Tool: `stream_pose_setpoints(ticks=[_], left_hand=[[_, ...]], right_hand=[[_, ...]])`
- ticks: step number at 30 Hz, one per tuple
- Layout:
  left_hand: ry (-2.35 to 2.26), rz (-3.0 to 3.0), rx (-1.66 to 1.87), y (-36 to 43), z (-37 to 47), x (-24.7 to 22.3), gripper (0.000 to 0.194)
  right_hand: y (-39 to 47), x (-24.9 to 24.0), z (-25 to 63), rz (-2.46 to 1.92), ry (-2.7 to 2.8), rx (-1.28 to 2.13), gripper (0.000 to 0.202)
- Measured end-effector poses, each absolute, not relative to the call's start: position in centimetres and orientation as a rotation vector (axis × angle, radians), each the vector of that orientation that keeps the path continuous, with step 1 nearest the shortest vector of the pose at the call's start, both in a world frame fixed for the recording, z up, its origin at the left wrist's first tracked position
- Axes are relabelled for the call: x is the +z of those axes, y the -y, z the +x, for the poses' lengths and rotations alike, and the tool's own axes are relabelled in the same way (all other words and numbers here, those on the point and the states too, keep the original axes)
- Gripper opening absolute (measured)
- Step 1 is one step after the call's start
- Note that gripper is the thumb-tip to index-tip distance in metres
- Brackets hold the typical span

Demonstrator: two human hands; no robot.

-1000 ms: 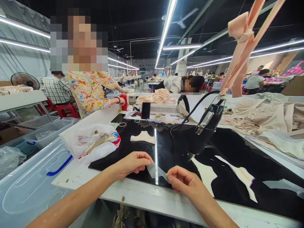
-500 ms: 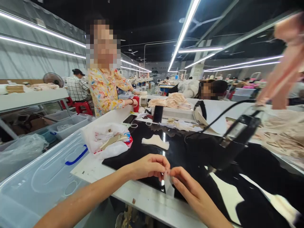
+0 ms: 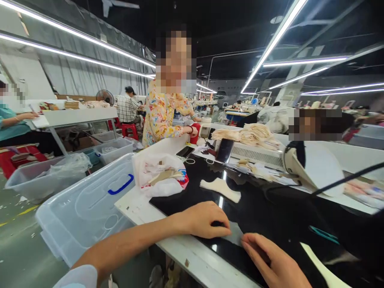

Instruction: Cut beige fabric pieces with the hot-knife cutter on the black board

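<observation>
Between my two hands is a small, thin, translucent whitish piece, low over the glossy black work surface. My left hand pinches its left edge between thumb and fingers. At its right edge, the fingertips of my right hand are closed on it. What the piece is made of, I cannot make out. Beyond my left hand lies a cream-coloured curved fabric piece. Another pale cut piece is to the right of my right hand, with teal-handled snips or tweezers above it.
A white plastic bag with scraps sits at the table's left. Beside the table is a clear lidded bin with a blue handle. A phone leans near stacked cream fabric. A person in a floral shirt stands across the table.
The view has swung left, so things appear farther right. My hands have moved slightly apart, and the translucent piece has gone from hanging upright to lying flatter between them.
</observation>
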State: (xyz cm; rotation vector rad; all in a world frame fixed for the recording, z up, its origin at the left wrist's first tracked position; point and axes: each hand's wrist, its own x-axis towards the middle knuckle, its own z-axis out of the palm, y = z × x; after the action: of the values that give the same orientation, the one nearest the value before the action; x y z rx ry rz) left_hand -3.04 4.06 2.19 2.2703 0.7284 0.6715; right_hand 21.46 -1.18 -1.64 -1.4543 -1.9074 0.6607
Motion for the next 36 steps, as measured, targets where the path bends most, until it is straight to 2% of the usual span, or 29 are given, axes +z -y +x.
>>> stream_pose_setpoints(ticks=[6, 13, 19, 23, 30, 36], left_hand=[[-0.7, 2.424, 0.694, -4.1, -4.1, 1.6, 0.022], [-0.702, 2.452, 0.752, -3.8, -4.5, 1.7, 0.021], [-0.679, 2.6, 0.846, -5.0, -5.1, 0.3, 0.022], [-0.688, 2.697, 0.897, -5.3, -5.4, -0.5, 0.024], [-0.727, 2.777, 0.937, -5.3, -5.6, -0.7, 0.029], [-0.688, 2.849, 0.938, -5.4, -5.8, -1.0, 0.028]], right_hand=[[2.1, 0.0, 21.7, -1.498, 2.052, 0.456, 0.039], [5.5, 1.7, 24.0, -1.554, 1.997, 0.37, 0.03], [8.2, 3.4, 32.4, -1.922, 1.685, 0.036, 0.043], [8.4, 2.8, 38.0, -2.099, 1.537, -0.149, 0.052], [5.5, 0.5, 38.5, -2.288, 1.601, -0.337, 0.031], [5.0, 0.3, 37.3, -2.412, 1.669, -0.47, 0.03]])
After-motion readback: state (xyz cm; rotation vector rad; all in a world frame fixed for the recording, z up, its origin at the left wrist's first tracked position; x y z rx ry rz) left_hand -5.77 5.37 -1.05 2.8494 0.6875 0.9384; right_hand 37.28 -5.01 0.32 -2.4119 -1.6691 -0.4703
